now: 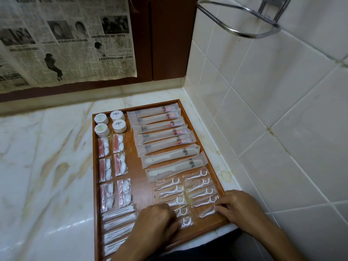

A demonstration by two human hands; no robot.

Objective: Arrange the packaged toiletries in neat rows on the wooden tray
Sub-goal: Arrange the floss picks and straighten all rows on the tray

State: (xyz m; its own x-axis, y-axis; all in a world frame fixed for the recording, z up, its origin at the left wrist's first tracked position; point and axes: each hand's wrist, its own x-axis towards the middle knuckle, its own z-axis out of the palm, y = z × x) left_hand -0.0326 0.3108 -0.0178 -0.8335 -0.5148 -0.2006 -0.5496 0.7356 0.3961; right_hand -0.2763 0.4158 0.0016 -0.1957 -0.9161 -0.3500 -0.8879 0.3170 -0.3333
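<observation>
Wooden tray (96, 166) is sitting on the marble table (47, 166), tucked into the far-right corner by the tiled wall (273, 110), nearly full of packets in rows. Both hands are working the near-right floss pick packets — right hand (239, 208) is pinching the nearest packet of the right column (206, 212) at its right end with curled fingers (219, 208); left hand (156, 221) is curled over the left floss column (185, 221), but whether it is gripping one — cannot tell, knuckles are hiding it.

Risks: clear wrappers are slick and overlapping, so a tug on one is likely dragging its neighbours askew; left wrist is hovering just over the cotton swab packets (118, 219) and could be nudging them out of line. Near edge of tray is overhanging the table lip slightly, so downward pressure could be tipping it.

Around: toothbrush and comb sleeves (162, 142) far right, cotton kits (113, 166) left, round soaps (110, 122) far left, newspaper (66, 40) on cabinet, chrome wall ring (244, 25). Wall is crowding the right hand.
</observation>
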